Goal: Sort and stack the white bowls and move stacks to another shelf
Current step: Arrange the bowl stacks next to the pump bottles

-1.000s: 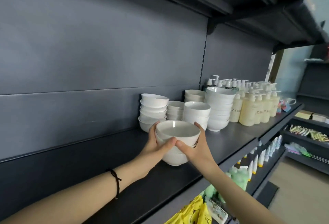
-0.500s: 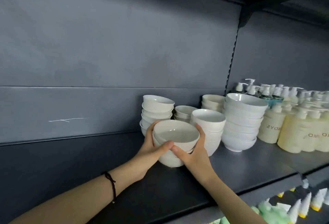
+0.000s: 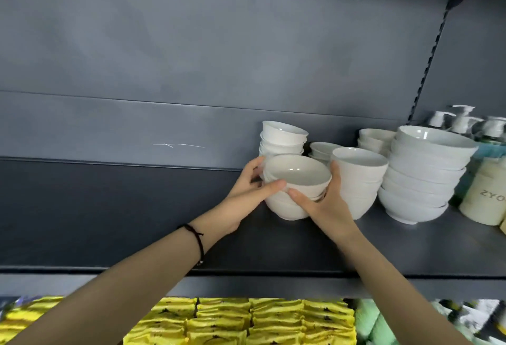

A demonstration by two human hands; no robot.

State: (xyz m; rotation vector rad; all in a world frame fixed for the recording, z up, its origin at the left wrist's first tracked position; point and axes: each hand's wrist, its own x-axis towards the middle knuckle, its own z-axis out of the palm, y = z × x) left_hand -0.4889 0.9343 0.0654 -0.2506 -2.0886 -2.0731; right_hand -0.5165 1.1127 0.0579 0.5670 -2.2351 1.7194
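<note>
A short stack of white bowls (image 3: 297, 177) sits at the shelf's middle, gripped from both sides. My left hand (image 3: 250, 185) wraps its left side with the thumb across the front. My right hand (image 3: 325, 205) holds the right side, fingers reaching behind the rim. Whether the stack's base touches the dark shelf (image 3: 164, 235) I cannot tell. Behind it stands a tilted stack of small bowls (image 3: 283, 136). To the right are a stack of medium bowls (image 3: 361, 175), a low stack (image 3: 321, 149), another at the back (image 3: 375, 139) and a stack of large bowls (image 3: 427, 175).
Pump bottles (image 3: 465, 122) and cream-coloured bottles (image 3: 487, 196) crowd the shelf's right end. The left part of the shelf holds nothing. Below the shelf's front edge lie rows of yellow packets (image 3: 246, 320) and green items (image 3: 375, 322). A grey back panel (image 3: 191, 57) rises behind.
Both hands keep their hold on the bowl stack. The camera has swung left and downward, so the stack now sits nearer the right and the lower shelf's yellow packets show.
</note>
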